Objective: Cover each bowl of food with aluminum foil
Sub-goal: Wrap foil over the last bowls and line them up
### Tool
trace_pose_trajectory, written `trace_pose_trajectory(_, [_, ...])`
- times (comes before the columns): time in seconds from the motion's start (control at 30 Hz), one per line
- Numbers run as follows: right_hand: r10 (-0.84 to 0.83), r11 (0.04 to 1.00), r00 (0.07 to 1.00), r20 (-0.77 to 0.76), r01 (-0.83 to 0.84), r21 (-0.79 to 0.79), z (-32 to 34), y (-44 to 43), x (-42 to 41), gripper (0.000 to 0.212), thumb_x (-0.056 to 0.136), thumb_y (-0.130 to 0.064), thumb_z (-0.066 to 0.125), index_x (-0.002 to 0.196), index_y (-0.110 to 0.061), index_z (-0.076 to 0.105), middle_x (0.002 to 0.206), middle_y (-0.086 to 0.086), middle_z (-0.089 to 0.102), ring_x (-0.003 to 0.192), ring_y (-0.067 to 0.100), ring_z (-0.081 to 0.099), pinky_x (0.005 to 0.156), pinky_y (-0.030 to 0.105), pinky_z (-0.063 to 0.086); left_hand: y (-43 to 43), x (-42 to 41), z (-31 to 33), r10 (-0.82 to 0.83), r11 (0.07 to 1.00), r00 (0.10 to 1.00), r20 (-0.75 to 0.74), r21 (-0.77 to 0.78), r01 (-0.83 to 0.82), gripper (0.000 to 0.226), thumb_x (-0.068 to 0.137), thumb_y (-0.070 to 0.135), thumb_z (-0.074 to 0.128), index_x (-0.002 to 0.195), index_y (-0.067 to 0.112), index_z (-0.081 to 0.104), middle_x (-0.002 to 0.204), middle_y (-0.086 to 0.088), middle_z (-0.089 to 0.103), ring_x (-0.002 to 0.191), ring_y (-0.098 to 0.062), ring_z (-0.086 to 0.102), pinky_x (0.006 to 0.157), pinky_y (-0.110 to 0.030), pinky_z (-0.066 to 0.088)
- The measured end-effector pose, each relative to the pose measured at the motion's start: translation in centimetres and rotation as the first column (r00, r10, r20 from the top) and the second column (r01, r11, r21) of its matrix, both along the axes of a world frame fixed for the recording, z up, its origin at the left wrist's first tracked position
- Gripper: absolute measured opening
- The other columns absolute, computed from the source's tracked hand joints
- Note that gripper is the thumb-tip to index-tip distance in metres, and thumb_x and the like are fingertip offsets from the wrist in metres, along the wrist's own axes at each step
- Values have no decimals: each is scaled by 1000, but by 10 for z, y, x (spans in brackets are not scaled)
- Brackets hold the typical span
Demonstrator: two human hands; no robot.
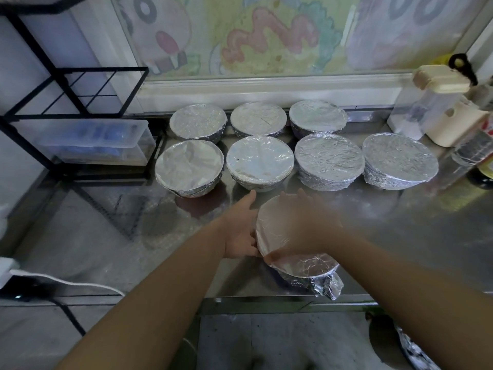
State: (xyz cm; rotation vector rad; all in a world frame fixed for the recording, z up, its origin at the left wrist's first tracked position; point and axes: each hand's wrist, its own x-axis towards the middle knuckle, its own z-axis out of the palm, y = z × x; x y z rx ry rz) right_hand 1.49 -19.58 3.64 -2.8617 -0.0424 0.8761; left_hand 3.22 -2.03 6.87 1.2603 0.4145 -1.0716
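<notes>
One foil-covered bowl (306,265) lies under right hand (306,220), against left hand (240,228).

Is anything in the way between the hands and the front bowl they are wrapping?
Nothing visible. The left hand already touches the left side of the front bowl, and the right hand, blurred, lies over its foil top. The seven covered bowls stand apart behind it.

Left hand (240,232) and right hand (306,225) bare; forearms (165,295) bare to frame edge; right blurred.
</notes>
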Motion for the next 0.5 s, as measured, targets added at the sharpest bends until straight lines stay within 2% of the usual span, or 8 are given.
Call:
trace_pose_trajectory(0.07, [0, 1000, 1000, -2, 0, 2, -1, 0, 0, 158, 40, -100, 62, 151, -41, -33, 162, 6, -38, 148, 45, -30, 110, 82, -2, -1, 5, -2, -46, 999, 999, 8, 22, 46, 77, 95, 74, 21, 114, 16, 69, 103, -4, 76, 105, -26, 64, 92, -40, 50])
trace_pose_trajectory(0.1, [-1, 1000, 1000, -2, 1, 3, -2, 0, 0, 158, 41, -100, 62, 151, -41, -33, 162, 6, -39, 148, 45, -30, 109, 82, -2, -2, 7, -3, -70, 997, 998, 4, 26, 70, 80, 95, 74, 20, 116, 15, 69, 103, -2, 76, 106, -26, 65, 96, -42, 49])
trace_pose_trajectory(0.17, [-2, 1000, 1000, -1, 2, 2, -2, 0, 0, 158, 41, -100, 63, 151, -41, -33, 161, 6, -39, 148, 44, -31, 109, 82, -3, -4, 11, -3, -122, 992, 992, 1, 36, 122, 81, 94, 76, 19, 117, 14, 67, 116, -3, 73, 115, -29, 63, 103, -46, 46])
trace_pose_trajectory(0.2, [-3, 1000, 1000, -2, 3, 2, -2, 0, 0, 157, 41, -100, 63, 151, -42, -33, 161, 6, -39, 148, 44, -31, 110, 82, -3, -4, 12, -2, -146, 988, 989, 4, 45, 146, 80, 94, 75, 19, 115, 15, 68, 119, -4, 72, 116, -29, 63, 104, -47, 45])
trace_pose_trajectory(0.3, [-3, 1000, 1000, -6, 3, 1, -2, 0, 0, 157, 42, -100, 63, 151, -41, -33, 161, 5, -40, 147, 44, -32, 109, 81, -4, -7, 16, 2, -211, 975, 977, 25, 75, 208, 73, 97, 72, 17, 105, 22, 70, 107, -1, 75, 112, -28, 65, 99, -47, 48])
trace_pose_trajectory(0.4, [-5, 1000, 1000, -6, 5, -5, -2, 1, 0, 158, 40, -100, 63, 151, -41, -33, 161, 6, -40, 147, 44, -32, 109, 81, -4, -10, 22, 3, -229, 969, 973, 25, 102, 225, 69, 97, 72, 19, 107, 24, 68, 114, -1, 72, 116, -28, 63, 92, -44, 50])
trace_pose_trajectory(0.5, [-7, 1000, 1000, -4, 7, -6, -2, 1, 0, 158, 41, -100, 63, 152, -41, -32, 161, 6, -40, 147, 44, -32, 109, 82, -4, -14, 28, 2, -244, 963, 970, 11, 123, 241, 74, 94, 76, 18, 105, 23, 68, 115, -3, 72, 118, -28, 63, 98, -46, 48])
